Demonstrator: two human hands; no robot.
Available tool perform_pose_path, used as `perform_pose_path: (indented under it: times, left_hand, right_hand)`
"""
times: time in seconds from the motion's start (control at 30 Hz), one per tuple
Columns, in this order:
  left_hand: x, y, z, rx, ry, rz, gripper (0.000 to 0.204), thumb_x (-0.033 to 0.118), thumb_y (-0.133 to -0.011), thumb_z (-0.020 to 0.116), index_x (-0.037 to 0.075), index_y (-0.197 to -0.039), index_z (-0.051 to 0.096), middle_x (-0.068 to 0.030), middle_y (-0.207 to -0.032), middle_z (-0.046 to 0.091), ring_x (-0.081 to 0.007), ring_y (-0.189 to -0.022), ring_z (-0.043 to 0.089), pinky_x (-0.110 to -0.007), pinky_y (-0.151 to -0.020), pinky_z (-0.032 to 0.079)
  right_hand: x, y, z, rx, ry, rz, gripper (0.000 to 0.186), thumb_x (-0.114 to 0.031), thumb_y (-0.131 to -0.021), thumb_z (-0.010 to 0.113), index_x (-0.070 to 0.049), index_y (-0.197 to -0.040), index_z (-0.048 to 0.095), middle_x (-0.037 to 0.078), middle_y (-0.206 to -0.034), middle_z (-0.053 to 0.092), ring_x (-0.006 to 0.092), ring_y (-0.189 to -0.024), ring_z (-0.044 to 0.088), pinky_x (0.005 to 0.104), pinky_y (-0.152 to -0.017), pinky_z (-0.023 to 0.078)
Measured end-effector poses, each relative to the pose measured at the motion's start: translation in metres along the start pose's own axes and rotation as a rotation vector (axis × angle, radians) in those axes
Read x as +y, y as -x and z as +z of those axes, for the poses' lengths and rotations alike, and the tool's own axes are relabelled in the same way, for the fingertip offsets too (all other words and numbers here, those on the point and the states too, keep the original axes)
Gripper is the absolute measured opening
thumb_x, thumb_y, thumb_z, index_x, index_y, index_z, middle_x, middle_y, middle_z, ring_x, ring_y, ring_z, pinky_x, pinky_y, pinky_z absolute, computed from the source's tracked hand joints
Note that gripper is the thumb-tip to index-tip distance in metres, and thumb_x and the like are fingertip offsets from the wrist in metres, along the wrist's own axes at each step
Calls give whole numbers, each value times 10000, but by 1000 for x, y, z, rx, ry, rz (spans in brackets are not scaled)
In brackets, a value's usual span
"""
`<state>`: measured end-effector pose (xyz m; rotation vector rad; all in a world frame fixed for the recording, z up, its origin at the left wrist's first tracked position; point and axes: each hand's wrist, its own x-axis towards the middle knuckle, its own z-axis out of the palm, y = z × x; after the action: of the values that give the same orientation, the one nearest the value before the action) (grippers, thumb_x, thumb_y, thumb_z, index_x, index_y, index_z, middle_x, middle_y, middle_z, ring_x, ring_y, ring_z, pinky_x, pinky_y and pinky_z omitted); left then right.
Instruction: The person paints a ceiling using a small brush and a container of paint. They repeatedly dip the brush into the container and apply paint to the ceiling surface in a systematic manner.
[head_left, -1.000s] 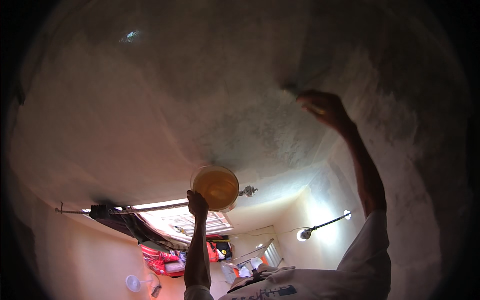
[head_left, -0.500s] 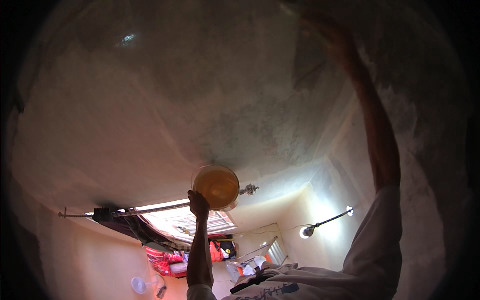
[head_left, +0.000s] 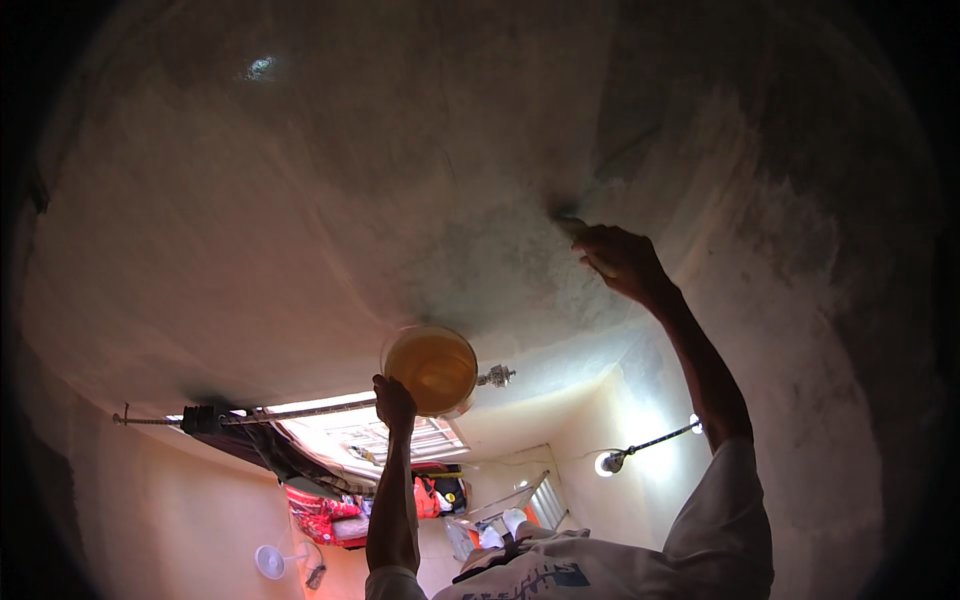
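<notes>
In the head view my left hand [head_left: 397,402] is closed on the rim of a round, clear-walled tub [head_left: 434,370] with something amber in it. Its fingers are partly hidden by the back of the hand. Up and to the right, my right hand [head_left: 625,264] grips a paintbrush [head_left: 576,229] by its pale handle. The brush's dark tip touches or nearly touches the grey, patchy ceiling [head_left: 500,160]; I cannot tell which.
A rod [head_left: 300,413] with dark cloth [head_left: 280,455] hung on it runs past a bright window [head_left: 400,437]. A lit bulb [head_left: 610,463] sticks out from the right wall. Below are red bundles [head_left: 325,518], a white fan [head_left: 270,562] and a metal frame [head_left: 545,500].
My right hand has come down and to the left with the brush, from the top right to the middle of the ceiling. My left hand and the tub have barely moved.
</notes>
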<state>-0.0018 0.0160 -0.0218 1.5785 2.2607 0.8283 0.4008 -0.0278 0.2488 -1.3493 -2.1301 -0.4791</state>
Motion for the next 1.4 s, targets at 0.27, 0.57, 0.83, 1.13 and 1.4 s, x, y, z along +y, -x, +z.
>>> perform_pose_path:
  times: [0.27,0.57,0.83,1.13,1.4]
  left_hand:
    - [-5,-3,5,2,36,19,268,262,-979,405,1,-1039,416,-250,-1013,587,-438,-879,619,-525,-730,501]
    - [-2,0,2,-2,38,7,264,262,-979,405,6,-1044,411,-254,-1019,585,-447,-872,621,-528,-725,513]
    - [-5,0,1,-5,60,33,264,257,-979,404,1,-1043,413,-259,-1017,588,-449,-872,623,-529,-718,509]
    - [-3,-1,3,-4,34,14,264,259,-980,403,3,-1042,410,-258,-1013,588,-445,-855,626,-522,-716,510]
    - [-2,2,0,-3,44,37,257,262,-979,408,10,-1030,402,-254,-996,585,-452,-848,620,-534,-704,498]
  right_hand:
    - [-16,-103,-78,278,63,-140,280,-93,-749,748,-140,-1013,667,31,-1057,674,211,-952,660,322,-794,555]
    - [-37,-62,-5,312,213,-181,305,-73,-756,690,-130,-1052,645,77,-1196,597,256,-1032,615,353,-775,547]
    - [-40,-15,35,38,90,-59,296,-104,-749,707,-132,-1025,605,55,-1051,638,232,-912,644,345,-711,547]
    - [-35,-67,-3,310,-45,50,316,-61,-753,741,-138,-1039,630,60,-1044,666,238,-910,658,329,-750,552]
    - [-52,-35,37,365,121,-5,322,-78,-738,733,-159,-1036,642,67,-1104,639,227,-946,642,336,-739,553]
